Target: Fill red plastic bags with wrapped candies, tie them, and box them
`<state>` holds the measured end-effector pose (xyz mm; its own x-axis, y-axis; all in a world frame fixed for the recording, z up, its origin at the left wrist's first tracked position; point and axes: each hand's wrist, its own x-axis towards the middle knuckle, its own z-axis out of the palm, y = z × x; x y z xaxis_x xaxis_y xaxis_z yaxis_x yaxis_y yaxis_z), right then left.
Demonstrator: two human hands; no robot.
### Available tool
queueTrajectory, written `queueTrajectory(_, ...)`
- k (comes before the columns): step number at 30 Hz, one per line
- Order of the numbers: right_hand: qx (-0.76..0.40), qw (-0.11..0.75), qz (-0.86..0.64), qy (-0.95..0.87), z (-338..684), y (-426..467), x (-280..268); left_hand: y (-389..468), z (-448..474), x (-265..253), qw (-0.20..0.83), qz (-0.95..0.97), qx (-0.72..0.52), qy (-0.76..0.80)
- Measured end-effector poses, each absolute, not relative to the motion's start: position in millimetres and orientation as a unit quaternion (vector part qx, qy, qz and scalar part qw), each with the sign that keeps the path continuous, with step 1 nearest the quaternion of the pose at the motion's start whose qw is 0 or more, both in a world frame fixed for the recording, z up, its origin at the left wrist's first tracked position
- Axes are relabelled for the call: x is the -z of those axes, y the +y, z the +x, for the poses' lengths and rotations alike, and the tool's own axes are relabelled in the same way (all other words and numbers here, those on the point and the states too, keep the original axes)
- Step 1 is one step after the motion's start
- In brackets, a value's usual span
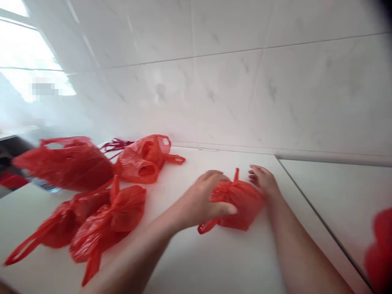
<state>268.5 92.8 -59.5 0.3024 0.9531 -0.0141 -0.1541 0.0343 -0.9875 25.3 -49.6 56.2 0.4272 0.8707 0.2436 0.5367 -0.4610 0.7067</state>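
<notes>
A knotted red plastic bag (241, 204) sits on the white table, its contents hidden, with one handle loop poking up and another lying at its left. My left hand (208, 200) is at the bag's left side, thumb and fingers spread apart; whether it touches the plastic I cannot tell. Just behind the bag's right side is my right hand (263, 180), its fingers loosely bent and apart, with nothing visible in them.
On the left lie two more tied red bags (125, 210) (65, 224). Behind them are a large red bag (73, 163), a looser red bag (143, 159) and dark pink cords (118, 144). A tiled wall (229, 94) borders the table (190, 261); a seam runs at right. A blurred red object (381, 249) is at far right.
</notes>
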Motion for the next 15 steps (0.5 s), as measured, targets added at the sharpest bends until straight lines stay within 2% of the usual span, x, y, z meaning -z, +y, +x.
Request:
queueTrajectory(2, -0.462, 0.611, -0.527, -0.368, 270, 92, 60, -43, 46, -44, 0.246, 0.808, -0.275, 0.459)
queueTrajectory(5, -0.478, 0.599, -0.529, -0.365, 275, 93, 63, -30, 65, -24, 0.191, 0.84, -0.164, 0.481)
queueTrajectory(8, -0.479, 0.581, -0.54, -0.377, 281, 100, 73, -26, 62, -21, 0.175, 0.845, -0.101, 0.495)
queueTrajectory(15, -0.463, 0.615, -0.503, -0.394, 285, 119, 95, -82, 4, -57, 0.213, 0.738, -0.222, 0.601)
